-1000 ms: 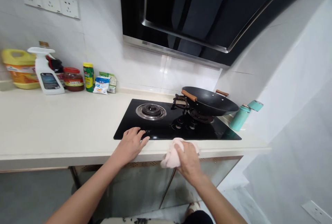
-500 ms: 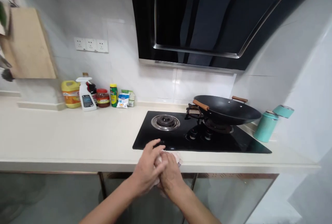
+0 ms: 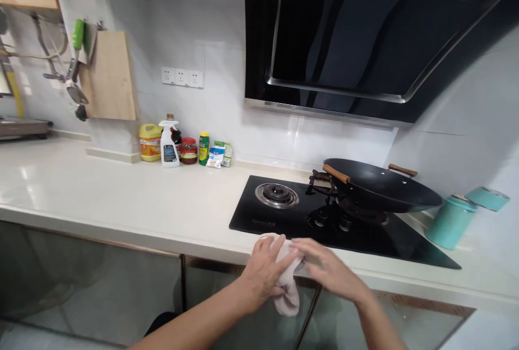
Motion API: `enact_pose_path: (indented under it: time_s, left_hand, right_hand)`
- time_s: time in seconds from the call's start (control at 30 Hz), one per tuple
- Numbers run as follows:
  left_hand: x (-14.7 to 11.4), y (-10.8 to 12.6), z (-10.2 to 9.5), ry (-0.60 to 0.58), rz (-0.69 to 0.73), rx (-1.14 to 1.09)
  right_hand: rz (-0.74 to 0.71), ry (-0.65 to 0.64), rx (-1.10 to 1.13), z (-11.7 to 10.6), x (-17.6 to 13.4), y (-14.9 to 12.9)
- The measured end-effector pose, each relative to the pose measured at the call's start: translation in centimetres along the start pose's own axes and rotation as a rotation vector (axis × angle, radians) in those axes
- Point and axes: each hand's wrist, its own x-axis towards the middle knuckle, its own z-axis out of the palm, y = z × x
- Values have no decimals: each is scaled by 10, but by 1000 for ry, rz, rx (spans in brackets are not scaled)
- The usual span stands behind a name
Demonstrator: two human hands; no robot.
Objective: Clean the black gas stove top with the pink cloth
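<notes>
A pale pinkish cloth (image 3: 288, 290) hangs in loose folds in front of the counter's front edge. My left hand (image 3: 263, 269) grips it, with fingers spread over its upper part and the thumb lower down. On the other side, my right hand (image 3: 330, 271) is open with its fingers stretched toward the cloth; whether the fingertips touch it I cannot tell. Just beyond both hands lies the black gas hob (image 3: 300, 231). A black wok (image 3: 385, 188) with wooden handles rests on its right burner.
Along the wall stand a white spray bottle (image 3: 169, 147), a yellow jug (image 3: 150, 142), a red-lidded jar (image 3: 188, 151), a green bottle (image 3: 204, 149) and packets (image 3: 217, 155). A teal canister (image 3: 452, 223) with its lid open stands right of the hob. The range hood (image 3: 332, 42) overhangs the hob.
My hands were clasped together around the cloth; now the right hand has come away to the right and opened, and the cloth hangs down from the left. The view has shifted left.
</notes>
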Motion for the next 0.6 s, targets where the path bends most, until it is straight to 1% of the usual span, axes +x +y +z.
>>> enact_pose_path:
  time_s: [0.03,0.1,0.17,0.2,0.3,0.33,0.4,0.43,0.47,0.53,0.6]
  left_hand:
    - [2,4,-3,-30,-21,21]
    - [12,16,-7,-102,-66,67]
    - [28,31,-3,-159,-82,117]
    - [38,41,2,-162,-69,144]
    - [68,73,26,-126,30,173]
    - [76,83,35,-85,69,170]
    - [85,99,47,-17,56,184]
    - [88,104,50,18,50,188]
    - [88,106,50,44,49,189]
    - [85,103,45,77,83,171]
    - [78,93,38,76,118,147]
  right_hand:
    - [57,99,19,-9,-1,10]
    - [192,366,-19,-20,0,33]
    - [311,580,-118,-19,2,58]
    - [344,632,-172,-15,4,68]
    - [351,651,-248,-4,3,89]
    - [363,676,-234,-3,1,93]
    - [435,785,-176,-4,-5,99]
    - [482,830,-151,-6,-8,101]
    - [516,840,-138,-8,-11,102]
    - [535,766,-141,-12,-13,103]
    - [538,689,-150,-13,-12,102]
